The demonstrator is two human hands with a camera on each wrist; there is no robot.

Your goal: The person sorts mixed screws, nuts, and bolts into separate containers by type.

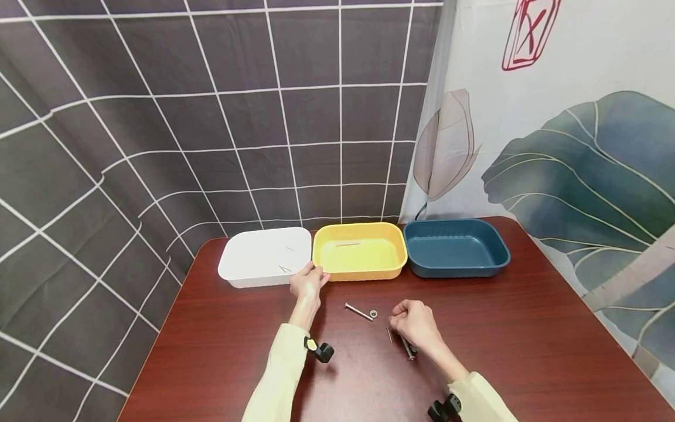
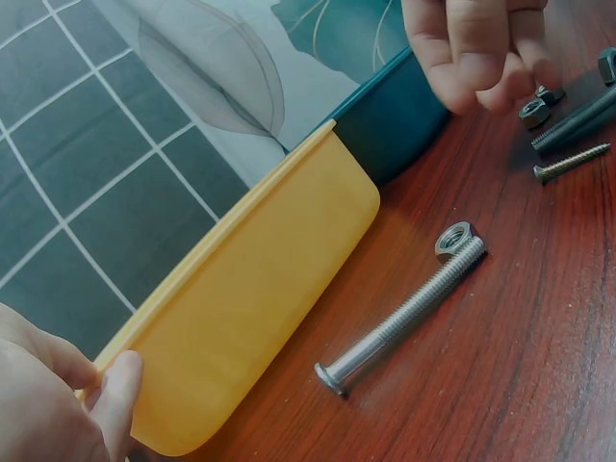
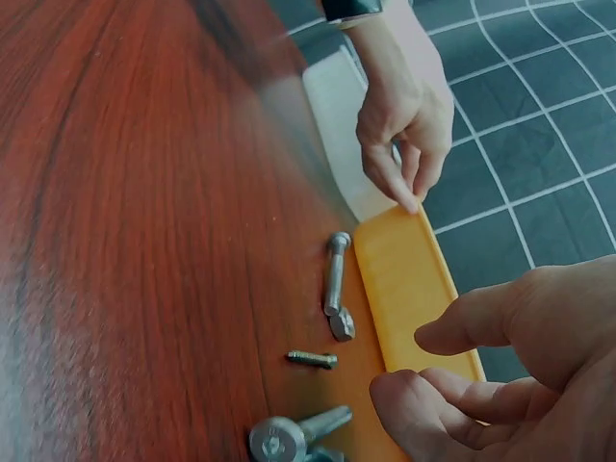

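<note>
Yellow tray (image 1: 364,275) sits between white and blue trays; left hand (image 1: 307,282) pinches its near-left rim, presumably steadying it. Right hand (image 1: 415,322), thumb and fingers apart, nothing visible between, hangs near screw (image 1: 389,334).

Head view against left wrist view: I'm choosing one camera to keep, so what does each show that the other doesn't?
Only the head view: the white tray and the small metal pieces in it, the thin metal piece inside the yellow tray, and the red drawing.

Only the left wrist view: the fine thread on the long bolt, and a nut near the right hand that I can't make out from the head.

Both: yellow tray, blue tray, long bolt, both hands, the left hand pinching the yellow tray's edge.
</note>
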